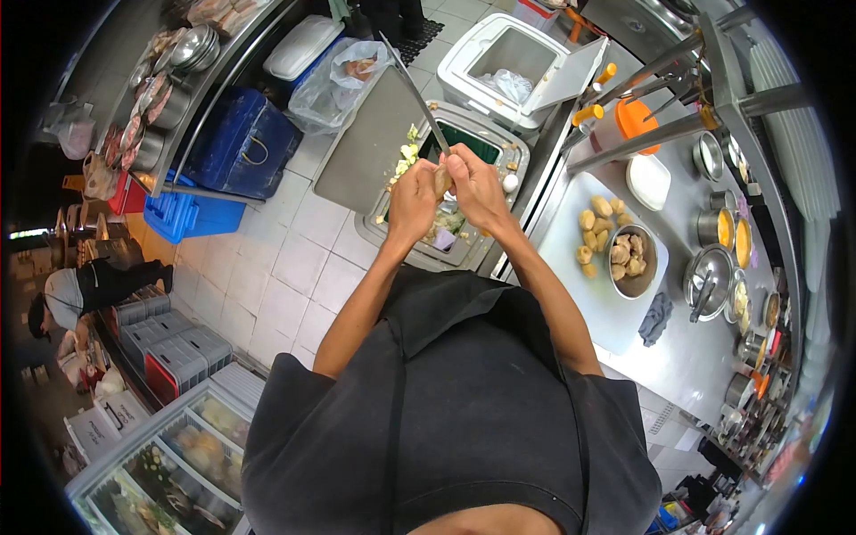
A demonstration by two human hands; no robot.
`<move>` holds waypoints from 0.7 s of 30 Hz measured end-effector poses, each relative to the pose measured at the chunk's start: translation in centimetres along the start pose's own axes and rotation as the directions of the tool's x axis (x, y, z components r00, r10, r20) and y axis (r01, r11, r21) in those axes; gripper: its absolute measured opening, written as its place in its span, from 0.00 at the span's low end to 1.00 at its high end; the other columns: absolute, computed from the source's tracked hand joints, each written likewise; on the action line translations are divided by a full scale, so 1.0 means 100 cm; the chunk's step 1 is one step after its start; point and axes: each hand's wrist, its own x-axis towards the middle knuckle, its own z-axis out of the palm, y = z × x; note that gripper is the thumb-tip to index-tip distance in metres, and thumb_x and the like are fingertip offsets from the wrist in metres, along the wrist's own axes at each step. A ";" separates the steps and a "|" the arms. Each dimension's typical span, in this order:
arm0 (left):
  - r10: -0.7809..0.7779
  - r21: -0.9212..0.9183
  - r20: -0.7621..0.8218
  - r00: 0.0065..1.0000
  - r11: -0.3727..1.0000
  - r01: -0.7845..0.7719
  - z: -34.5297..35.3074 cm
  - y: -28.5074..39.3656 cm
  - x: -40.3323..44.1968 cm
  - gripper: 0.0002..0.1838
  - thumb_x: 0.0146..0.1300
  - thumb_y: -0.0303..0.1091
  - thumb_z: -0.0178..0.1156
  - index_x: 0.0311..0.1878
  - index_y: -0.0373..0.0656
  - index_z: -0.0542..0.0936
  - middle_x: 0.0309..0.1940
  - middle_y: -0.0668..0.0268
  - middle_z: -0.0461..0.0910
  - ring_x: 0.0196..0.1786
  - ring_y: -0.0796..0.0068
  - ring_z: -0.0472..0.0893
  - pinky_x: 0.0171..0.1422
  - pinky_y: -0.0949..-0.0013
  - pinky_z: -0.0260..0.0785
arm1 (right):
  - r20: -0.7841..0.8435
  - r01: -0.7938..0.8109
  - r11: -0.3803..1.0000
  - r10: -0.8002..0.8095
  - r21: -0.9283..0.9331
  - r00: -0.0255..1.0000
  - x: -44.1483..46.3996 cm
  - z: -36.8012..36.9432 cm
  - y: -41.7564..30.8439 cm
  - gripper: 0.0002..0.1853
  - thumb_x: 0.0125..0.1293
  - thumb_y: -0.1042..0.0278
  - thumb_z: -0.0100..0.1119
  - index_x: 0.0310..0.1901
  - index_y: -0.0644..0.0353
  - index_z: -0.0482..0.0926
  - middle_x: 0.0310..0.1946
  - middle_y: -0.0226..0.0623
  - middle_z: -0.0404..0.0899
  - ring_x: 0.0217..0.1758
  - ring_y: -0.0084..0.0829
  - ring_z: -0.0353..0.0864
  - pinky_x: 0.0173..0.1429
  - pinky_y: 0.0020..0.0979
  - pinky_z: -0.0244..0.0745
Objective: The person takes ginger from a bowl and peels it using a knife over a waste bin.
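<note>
My left hand (pixel 412 203) is closed around a brownish potato (pixel 441 183). My right hand (pixel 477 189) grips a long knife (pixel 419 100), its blade pointing up and away to the left. Both hands meet over an open grey bin (pixel 517 165) that has scraps inside. Pale green-white trimmings (pixel 406 162) lie along the bin's left edge, by the grey lid flap (pixel 357 147). To the right, several unpeeled-looking potatoes (pixel 588 239) rest on a white cutting board (pixel 615 312), beside a metal bowl (pixel 635 283) of pale potato-like pieces.
A steel counter (pixel 669 374) on the right carries pots, sauce containers and a grey cloth (pixel 656 319). Beyond the grey bin stands a white bin (pixel 499 67). Blue tubs (pixel 241 147) sit under the left shelf. Another person (pixel 89 285) bends over at far left, near a glass-topped display (pixel 169 455).
</note>
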 end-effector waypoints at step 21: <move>-0.167 -0.713 0.378 0.911 0.575 0.401 -0.016 0.004 -0.004 0.13 0.74 0.37 0.49 0.56 0.43 0.68 0.39 0.64 0.75 0.30 0.76 0.70 0.34 0.72 0.64 | 0.079 -0.544 0.839 0.540 0.025 0.838 0.003 -0.036 0.025 0.35 0.74 0.31 0.41 0.55 0.63 0.67 0.35 0.44 0.81 0.13 0.23 0.66 0.18 0.28 0.62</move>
